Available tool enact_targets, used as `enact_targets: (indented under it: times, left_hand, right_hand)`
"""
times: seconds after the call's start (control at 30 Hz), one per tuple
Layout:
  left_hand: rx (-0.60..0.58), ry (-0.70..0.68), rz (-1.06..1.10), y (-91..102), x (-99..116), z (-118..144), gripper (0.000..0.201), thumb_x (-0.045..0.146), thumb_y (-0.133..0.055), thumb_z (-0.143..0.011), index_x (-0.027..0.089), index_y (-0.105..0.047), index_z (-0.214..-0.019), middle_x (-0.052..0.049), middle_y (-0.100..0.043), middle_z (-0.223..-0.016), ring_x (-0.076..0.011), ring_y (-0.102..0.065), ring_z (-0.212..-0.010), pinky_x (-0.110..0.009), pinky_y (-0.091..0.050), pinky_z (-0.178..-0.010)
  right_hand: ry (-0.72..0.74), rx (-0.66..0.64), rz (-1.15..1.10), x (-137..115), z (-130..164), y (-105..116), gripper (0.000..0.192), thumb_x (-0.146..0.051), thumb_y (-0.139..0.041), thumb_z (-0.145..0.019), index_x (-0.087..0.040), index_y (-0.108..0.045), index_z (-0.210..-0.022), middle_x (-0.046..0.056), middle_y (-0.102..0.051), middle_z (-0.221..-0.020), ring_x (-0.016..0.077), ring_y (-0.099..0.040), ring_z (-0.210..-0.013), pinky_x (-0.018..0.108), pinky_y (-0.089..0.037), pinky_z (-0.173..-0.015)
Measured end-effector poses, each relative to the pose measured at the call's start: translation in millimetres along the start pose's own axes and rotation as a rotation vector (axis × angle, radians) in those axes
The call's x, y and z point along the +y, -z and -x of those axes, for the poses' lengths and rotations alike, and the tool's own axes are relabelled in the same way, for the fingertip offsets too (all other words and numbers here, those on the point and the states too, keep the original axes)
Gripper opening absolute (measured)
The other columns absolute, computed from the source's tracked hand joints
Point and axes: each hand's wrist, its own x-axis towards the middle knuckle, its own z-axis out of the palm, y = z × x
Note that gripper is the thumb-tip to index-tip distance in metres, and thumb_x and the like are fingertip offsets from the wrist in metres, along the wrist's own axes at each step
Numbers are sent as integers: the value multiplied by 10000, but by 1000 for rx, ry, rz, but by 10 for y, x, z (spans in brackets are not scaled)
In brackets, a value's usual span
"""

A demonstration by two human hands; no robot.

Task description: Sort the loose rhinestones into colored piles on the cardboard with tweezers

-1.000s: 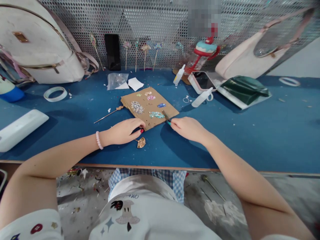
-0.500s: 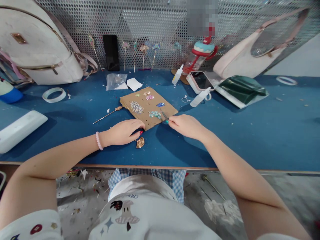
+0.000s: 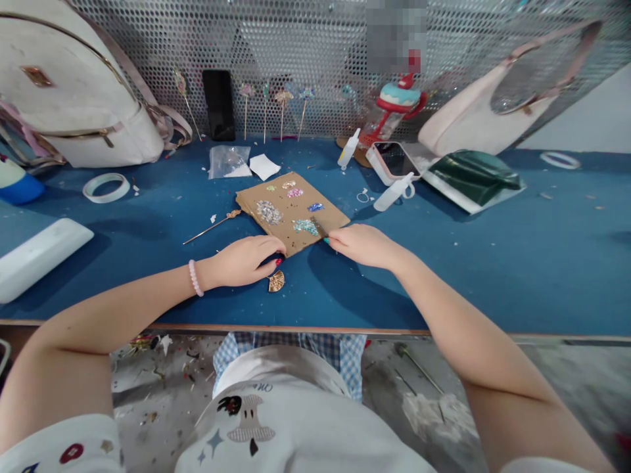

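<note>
— Head view, centre of the frame: which way does your tool run?

— Your right hand (image 3: 362, 244) pinches a thin tool (image 3: 320, 230); its long axis slants up-left, tip on the teal sequin pile (image 3: 306, 226) on the cardboard sheet (image 3: 292, 210).

— Anything changed?

— Since a second ago your right hand has crept up-left, bringing the tip onto the pile.

— And your other hand?

— Your left hand (image 3: 244, 259) lies curled, fingertips on the cardboard's near edge, gripping nothing visible; a gold fan charm (image 3: 277, 282) sits just below it. The tool lies between your hands, nearer the right.
</note>
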Motion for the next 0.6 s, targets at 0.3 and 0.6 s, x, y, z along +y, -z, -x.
enact_targets:
  times: [0.3,0.6]
  left_hand:
    - [41,-80,-56,9,-12,2,178,189,-453,-962,144,-570,-1087,-108,-680,-1107,-215,-653,-974,-346,-516,-868]
    - [85,-136,-52,-15,-46,3,175,193,-461,-966,141,-580,-1082,-107,-689,-1064,-218,-648,-970,-362,-512,-878]
  right_hand:
    - [61,54,-88,-18,-2,-26,303,-262,-363,-952,-208,-461,-671,40,-608,-684,155,-519,-613,291,-249,-556]
    - [5,183,-299,72,94,-11,314,-303,-418,-930,-226,-367,-630,-14,-465,-569,138,-447,-538,283,-265,-548]
